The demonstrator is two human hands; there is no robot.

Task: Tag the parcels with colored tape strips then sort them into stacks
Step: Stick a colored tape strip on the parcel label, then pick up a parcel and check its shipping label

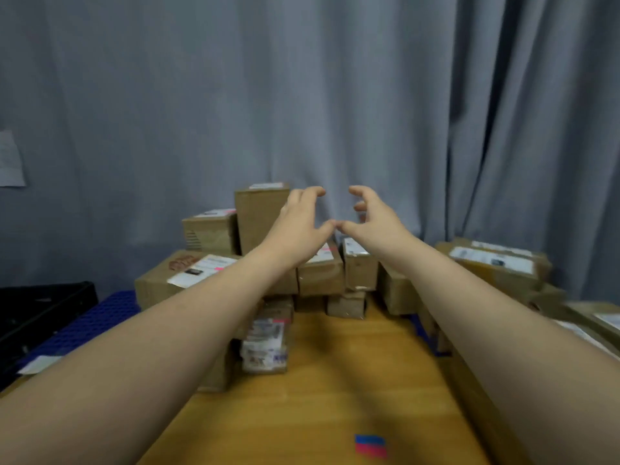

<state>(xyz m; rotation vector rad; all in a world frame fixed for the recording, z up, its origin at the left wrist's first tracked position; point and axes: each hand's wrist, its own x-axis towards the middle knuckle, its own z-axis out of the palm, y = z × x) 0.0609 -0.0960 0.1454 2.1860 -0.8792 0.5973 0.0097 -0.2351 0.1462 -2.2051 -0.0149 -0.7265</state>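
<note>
Close to the near edge of the wooden surface [335, 380], a little right of the middle, lie the tape strips [370, 446], a blue one above a pink-red one, flat on the wood and well apart from everything else. Both bare forearms stretch out over the surface from the near corners toward its far edge.

Midway along, toward the left edge, a small labelled parcel [265, 344] sits on the wood with white printed stickers on top; blur hides the print. Off the left edge lie a blue perforated mat [97, 317] and, beyond it, a black crate [40, 307].

The far edge is crowded with the brown parcel pile [320, 273], boxes stacked in several layers. A wide parcel [161, 283] at the far left corner carries a white label with a pink mark. A tall parcel [258, 216] stands upright on top of the pile. More flat parcels [496, 266] lean along the right edge.

The left hand [298, 223] and right hand [375, 219] are raised above the pile, holding nothing. Their fingers [313, 192] are bent like claws and spread from the thumbs; the two thumb tips touch each other.

Behind everything hangs a grey pleated curtain [302, 95], with a pale sheet [10, 159] at its left side.
</note>
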